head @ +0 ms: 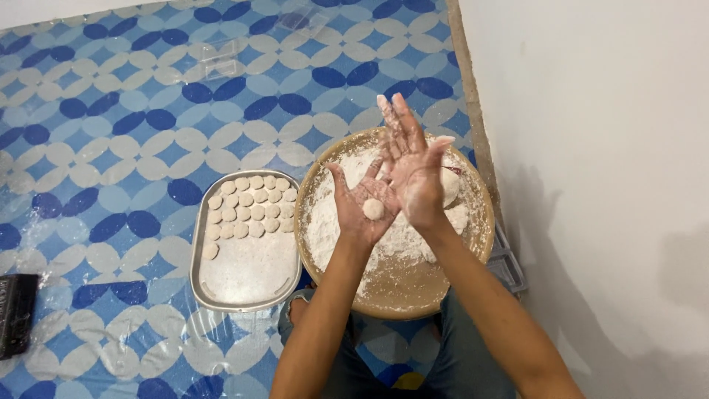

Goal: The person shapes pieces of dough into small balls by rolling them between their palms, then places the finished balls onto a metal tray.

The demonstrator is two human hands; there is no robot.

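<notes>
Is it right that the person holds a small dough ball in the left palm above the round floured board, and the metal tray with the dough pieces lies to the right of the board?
Not quite. The head view shows the tray lying to the left of the board, not the right. The rest holds: the dough ball sits in the left palm, above the board.

Blue-patterned floor (111, 111) — white wall (591, 111).

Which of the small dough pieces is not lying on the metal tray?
The dough ball resting in the open palm of the left hand, under the raised right hand. All other pieces lie in rows on the metal tray.
</notes>
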